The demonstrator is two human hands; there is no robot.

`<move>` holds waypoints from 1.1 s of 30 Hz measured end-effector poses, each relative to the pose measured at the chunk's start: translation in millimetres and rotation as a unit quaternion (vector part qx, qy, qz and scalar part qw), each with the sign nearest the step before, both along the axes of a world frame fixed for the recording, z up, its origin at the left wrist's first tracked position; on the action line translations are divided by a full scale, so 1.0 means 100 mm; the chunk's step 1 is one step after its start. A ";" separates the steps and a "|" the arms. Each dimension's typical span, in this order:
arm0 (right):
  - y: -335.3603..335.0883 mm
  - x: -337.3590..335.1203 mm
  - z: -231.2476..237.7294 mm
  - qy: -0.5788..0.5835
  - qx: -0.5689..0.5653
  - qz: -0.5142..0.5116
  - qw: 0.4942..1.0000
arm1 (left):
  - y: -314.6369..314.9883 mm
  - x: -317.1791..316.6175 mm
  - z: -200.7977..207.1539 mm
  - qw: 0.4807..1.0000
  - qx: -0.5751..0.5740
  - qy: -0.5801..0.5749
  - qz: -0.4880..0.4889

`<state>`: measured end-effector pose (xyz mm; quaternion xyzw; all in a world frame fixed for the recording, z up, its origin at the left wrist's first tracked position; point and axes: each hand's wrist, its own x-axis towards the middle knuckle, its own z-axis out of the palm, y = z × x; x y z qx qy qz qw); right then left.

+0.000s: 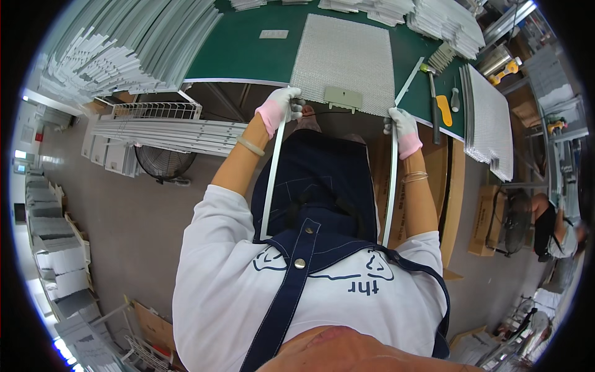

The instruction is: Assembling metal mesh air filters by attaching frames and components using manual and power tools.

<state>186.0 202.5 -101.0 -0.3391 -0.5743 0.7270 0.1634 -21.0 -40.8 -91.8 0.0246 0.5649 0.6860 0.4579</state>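
Note:
A silvery honeycomb-textured panel (347,56) lies flat on the green table (248,56), its near edge at the table's front edge. In my left hand (279,108), closed in a white and pink glove, is the far end of a thin metal frame strip (273,177). My right hand (404,131), gloved alike, closes on a matching metal frame strip (392,180) at the panel's near right corner. Both strips run back toward my chest; whether they join there is hidden. Between my hands, a grey-green block (343,98) sits at the panel's near edge.
Right of the panel lie a thin metal strip (410,80), a hammer (432,102), a yellow scraper-like tool (444,110) and a screwdriver (455,99). Stacked panels (488,124) stand beyond them. Many metal strips (130,49) pile up at left, above a black fan (164,162).

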 end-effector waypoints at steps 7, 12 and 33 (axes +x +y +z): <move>-0.04 0.01 0.03 0.005 -0.012 -0.021 1.000 | -0.05 0.04 -0.04 0.998 -0.008 0.062 -0.011; -0.06 0.00 -0.06 0.072 -0.102 0.030 0.992 | -0.15 0.04 -0.06 0.997 0.046 0.062 -0.017; -0.20 0.04 0.10 0.070 -0.073 0.031 0.994 | -0.25 0.23 0.01 0.996 0.088 -0.020 0.028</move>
